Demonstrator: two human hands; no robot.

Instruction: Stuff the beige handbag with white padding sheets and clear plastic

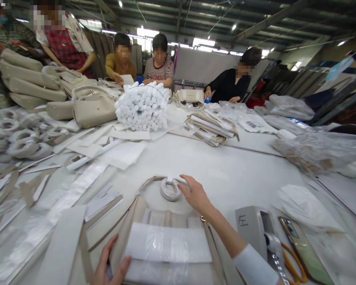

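Note:
A beige handbag (142,221) lies flat in front of me, with a white foam sheet (166,247) wrapped in clear film across it. My left hand (109,265) grips the bag's near left corner, thumb on top. My right hand (195,194) reaches past the bag, fingers slightly spread, touching a coiled, wrapped strap (169,189) on the table. The bag's thin beige strap (150,181) loops round that coil.
A tape dispenser (255,229), orange-handled scissors (293,265) and a phone (302,249) lie at right. Strap pieces and white sheets (77,190) litter the left. A bundle of white rolls (144,107), finished bags (93,109) and several seated workers are at the far side.

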